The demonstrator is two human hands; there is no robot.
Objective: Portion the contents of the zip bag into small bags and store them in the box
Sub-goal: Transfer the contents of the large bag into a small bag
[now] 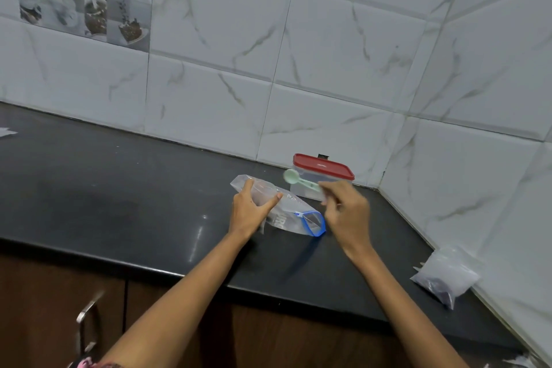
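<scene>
A clear zip bag (288, 212) with a blue zip mouth lies on the black counter (119, 188), its open mouth facing right and toward me. My left hand (249, 209) grips the bag's closed rear end. My right hand (346, 206) holds a pale green spoon (294, 178) by its handle, with the bowl raised above the bag. A clear box with a red lid (322, 172) stands shut in the corner, right behind the spoon. A pile of small clear bags (446, 273) lies at the right against the wall.
Tiled walls meet in a corner just behind the box and run along the counter's right side. Brown cabinet doors with a metal handle (86, 312) sit below the counter's front edge. A bit of white paper (6, 131) lies at the far left.
</scene>
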